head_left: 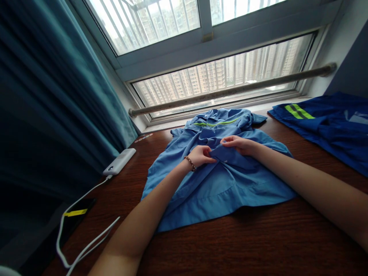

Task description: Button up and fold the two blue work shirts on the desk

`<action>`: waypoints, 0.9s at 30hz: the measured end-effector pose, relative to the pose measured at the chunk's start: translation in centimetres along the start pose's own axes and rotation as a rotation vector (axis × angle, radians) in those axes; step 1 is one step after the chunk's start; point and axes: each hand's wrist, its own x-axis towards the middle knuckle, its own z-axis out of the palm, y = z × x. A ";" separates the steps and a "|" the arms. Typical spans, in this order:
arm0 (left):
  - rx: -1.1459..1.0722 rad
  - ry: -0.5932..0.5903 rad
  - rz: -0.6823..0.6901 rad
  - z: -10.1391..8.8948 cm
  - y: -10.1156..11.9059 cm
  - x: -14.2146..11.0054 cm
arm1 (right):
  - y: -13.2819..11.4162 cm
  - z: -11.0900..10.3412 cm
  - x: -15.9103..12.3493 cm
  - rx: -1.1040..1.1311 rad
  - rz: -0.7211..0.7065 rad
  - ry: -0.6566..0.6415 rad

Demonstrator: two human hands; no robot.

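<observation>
A light blue work shirt [201, 207] with a yellow-green stripe across its chest lies spread on the brown table, its collar toward the window and its hem toward me. My left hand [200, 155], a beaded bracelet at the wrist, pinches the front edge of the shirt near its middle. Just to the right, my right hand [234, 143] grips the facing front edge and lifts a folded flap of the cloth. A small pale spot, perhaps a button, shows on that flap. The fingertips of both hands are partly hidden by fabric.
A darker blue garment [322, 126] with a reflective stripe lies on the table [258, 241] at the right. To the left sit a white power bank [120, 161] and its white cable [61, 230]. A teal curtain [71, 76] hangs at the left; a metal rail [230, 91] crosses the window.
</observation>
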 end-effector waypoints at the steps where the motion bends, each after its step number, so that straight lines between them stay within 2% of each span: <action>1: 0.011 0.024 -0.015 -0.1 -0.1 0.1 | -0.1 -0.2 -0.1 0.015 -0.021 0.002; 4: 0.104 0.082 -0.013 -0.2 -0.4 0.2 | -0.4 -0.3 -0.4 0.027 -0.046 -0.049; 8: 0.260 0.142 0.042 -0.2 -0.7 0.3 | -0.4 0.0 -0.5 0.026 -0.014 -0.175; 10: 0.294 0.165 0.069 -0.2 -0.7 0.2 | -0.3 0.1 -0.4 0.024 -0.003 -0.191; 17: 0.329 0.224 0.148 0.2 0.6 -0.5 | 0.1 0.8 0.2 -0.063 -0.006 -0.015; 22: 0.388 0.141 0.244 0.2 1.2 -0.8 | 0.3 1.2 0.3 -0.123 0.001 -0.054; 27: 0.314 -0.015 0.217 -1.0 1.3 -1.0 | 0.3 1.4 0.3 -0.130 0.004 -0.090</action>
